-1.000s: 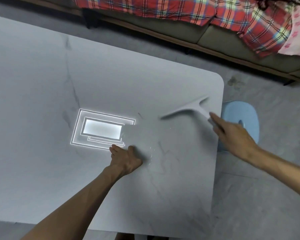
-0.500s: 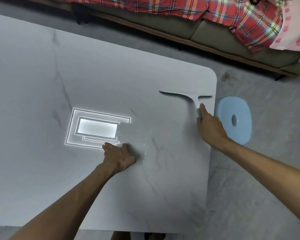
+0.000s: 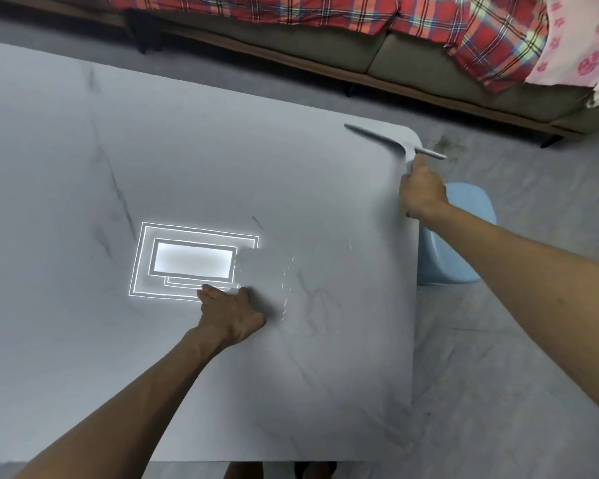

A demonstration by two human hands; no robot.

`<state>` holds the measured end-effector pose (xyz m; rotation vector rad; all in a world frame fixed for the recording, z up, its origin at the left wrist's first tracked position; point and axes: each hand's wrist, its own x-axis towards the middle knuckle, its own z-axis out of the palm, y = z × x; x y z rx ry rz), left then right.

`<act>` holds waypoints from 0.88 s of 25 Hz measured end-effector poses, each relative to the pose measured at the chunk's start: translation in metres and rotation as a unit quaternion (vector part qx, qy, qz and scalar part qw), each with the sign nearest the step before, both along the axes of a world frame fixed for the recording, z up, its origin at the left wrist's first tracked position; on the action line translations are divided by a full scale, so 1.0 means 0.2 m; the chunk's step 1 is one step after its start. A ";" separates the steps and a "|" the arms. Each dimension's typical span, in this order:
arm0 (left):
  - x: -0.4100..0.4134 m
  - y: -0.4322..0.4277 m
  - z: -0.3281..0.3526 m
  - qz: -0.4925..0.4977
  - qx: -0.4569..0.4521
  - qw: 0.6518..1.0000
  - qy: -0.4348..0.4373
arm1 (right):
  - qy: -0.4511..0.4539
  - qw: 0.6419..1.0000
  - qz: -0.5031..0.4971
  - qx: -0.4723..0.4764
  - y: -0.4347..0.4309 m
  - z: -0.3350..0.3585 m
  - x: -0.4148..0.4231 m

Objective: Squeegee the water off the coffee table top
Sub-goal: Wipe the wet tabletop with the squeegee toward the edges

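- Right hand (image 3: 422, 191): curled round the squeegee (image 3: 377, 136) handle, gripping it at the far right corner of the surface (image 3: 222, 167).
- Left hand (image 3: 232, 312): rests on the surface near the middle with loose fingers, holding nothing. It looks like a brace.
- Squeegee: the blade is at the far right corner, beyond the right hand. Its long axis runs from far-left to near-right, slanted to the surface's edges, and its right tip hangs past the right edge. Whether the blade touches the surface I cannot tell.
- Water (image 3: 286, 288): thin glinting streaks lie between the hands, just right of the left hand and well apart from the blade, on the near side of it.
- Judgement: the blade is on the far side of the water, so the next stroke probably has to draw back toward the person or sweep it off the right edge. The right hand has the tool, and the left is nearer the water.
- Around: a light's reflection (image 3: 191, 261) just beyond the left hand, a blue stool (image 3: 464, 243) beside the right edge, and a sofa (image 3: 360, 53) beyond.
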<state>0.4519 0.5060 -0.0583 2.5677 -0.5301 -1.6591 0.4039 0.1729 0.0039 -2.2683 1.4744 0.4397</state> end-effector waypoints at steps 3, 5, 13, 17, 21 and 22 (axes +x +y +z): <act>-0.01 0.01 0.00 -0.007 -0.002 1.000 -0.006 | 0.007 0.999 -0.019 0.045 0.30 -0.04 -0.07; 0.00 0.01 0.00 -0.004 -0.006 1.000 -0.001 | 0.007 0.997 -0.007 0.083 0.53 -0.02 -0.23; -0.01 0.02 -0.01 -0.011 0.001 1.000 -0.014 | 0.078 0.984 0.023 0.157 0.69 0.23 -0.61; -0.02 0.03 -0.01 -0.023 -0.001 0.999 -0.030 | -0.054 0.989 -0.099 0.095 0.36 0.15 -0.20; -0.02 0.05 -0.01 -0.004 -0.035 0.999 -0.035 | -0.118 0.968 -0.174 0.137 0.35 0.06 0.23; -0.02 0.07 -0.02 0.004 -0.040 0.998 -0.037 | -0.105 0.976 -0.136 0.135 0.42 0.03 0.28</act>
